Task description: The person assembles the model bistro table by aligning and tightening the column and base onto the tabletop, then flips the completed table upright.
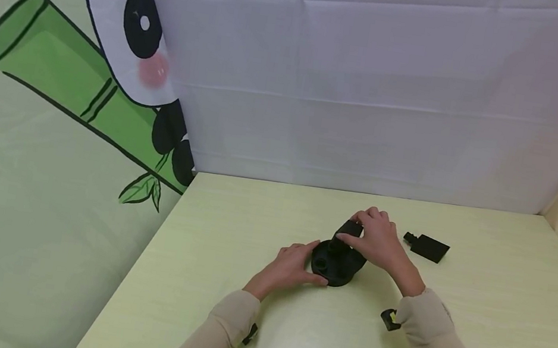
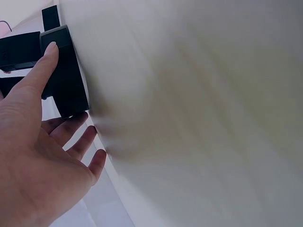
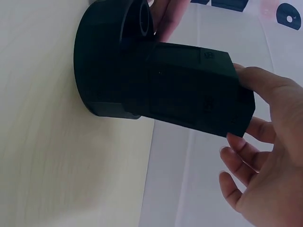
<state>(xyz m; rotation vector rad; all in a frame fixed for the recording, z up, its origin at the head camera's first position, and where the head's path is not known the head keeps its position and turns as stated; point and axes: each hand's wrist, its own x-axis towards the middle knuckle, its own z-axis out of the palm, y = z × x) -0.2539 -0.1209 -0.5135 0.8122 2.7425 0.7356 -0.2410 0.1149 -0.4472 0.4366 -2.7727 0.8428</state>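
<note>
A round black base (image 1: 337, 272) lies on the table, with a ring-shaped socket on its top. Rising from it, slightly tilted, is a black boxy column (image 3: 189, 87) with flat sides. My left hand (image 1: 288, 267) grips the base at its left side, thumb at the near edge and fingers at the far edge. In the left wrist view, the thumb lies across the base's dark wall (image 2: 71, 80). My right hand (image 1: 379, 241) holds the column's upper end between thumb and fingers. Whether the column is seated in the base or only touches it, I cannot tell.
Right of my right hand, a flat black piece (image 1: 429, 248) with a narrow neck lies on the pale table (image 1: 494, 326). A white cloth wall (image 1: 375, 110) stands along the table's back edge. Small dark devices (image 1: 390, 319) sit at both sleeves.
</note>
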